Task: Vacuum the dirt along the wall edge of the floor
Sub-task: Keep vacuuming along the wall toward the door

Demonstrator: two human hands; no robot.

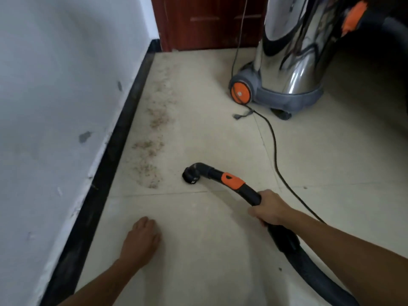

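A band of brown dirt (154, 133) runs along the tile floor beside the black skirting (114, 151) of the white wall. My right hand (270, 208) grips the black vacuum hose handle (234, 182), which has an orange collar. Its round black nozzle (189, 176) rests on the floor just right of the near end of the dirt. Fingers spread, my left hand (141, 239) lies flat on the tile close to me and holds nothing.
The steel canister vacuum (287, 62) with orange wheels stands at the back right. Its black power cord (274, 146) snakes across the floor toward me. A dark red door (205, 21) closes off the far end. The hose (309, 268) trails to the lower right.
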